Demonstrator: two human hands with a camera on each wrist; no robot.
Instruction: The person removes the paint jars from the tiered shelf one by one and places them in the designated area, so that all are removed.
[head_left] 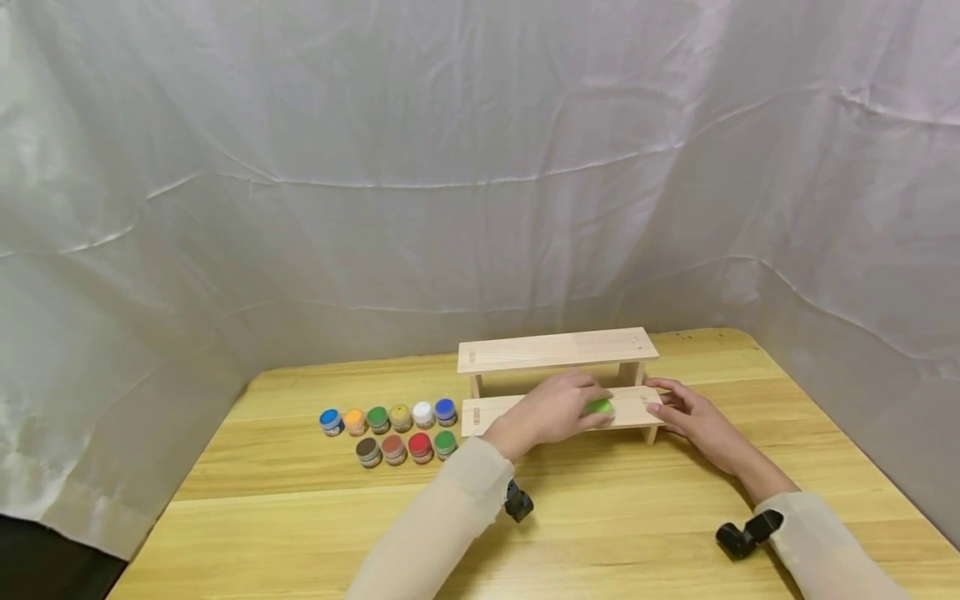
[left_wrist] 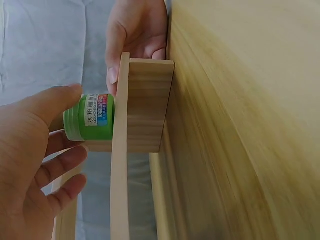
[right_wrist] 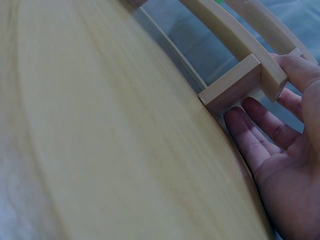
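Note:
A light green paint jar (left_wrist: 91, 119) stands with its base against the lower board (head_left: 628, 403) of a two-tier wooden shelf (head_left: 557, 350), toward that board's right end. My left hand (head_left: 558, 406) holds the jar between thumb and fingers, reaching over it from above. At the right end of the same board, my right hand (head_left: 699, 427) grips the shelf. Its thumb lies over the board, while the fingers (right_wrist: 250, 137) sit below by the side leg (right_wrist: 235, 85). In the head view the left hand covers part of the lower board and most of the jar.
Left of the shelf, several paint jars stand in two rows on the wooden table (head_left: 300, 517), among them a blue jar (head_left: 332, 422) and a red jar (head_left: 421, 447). Grey cloth (head_left: 420, 233) hangs behind and at both sides of the table.

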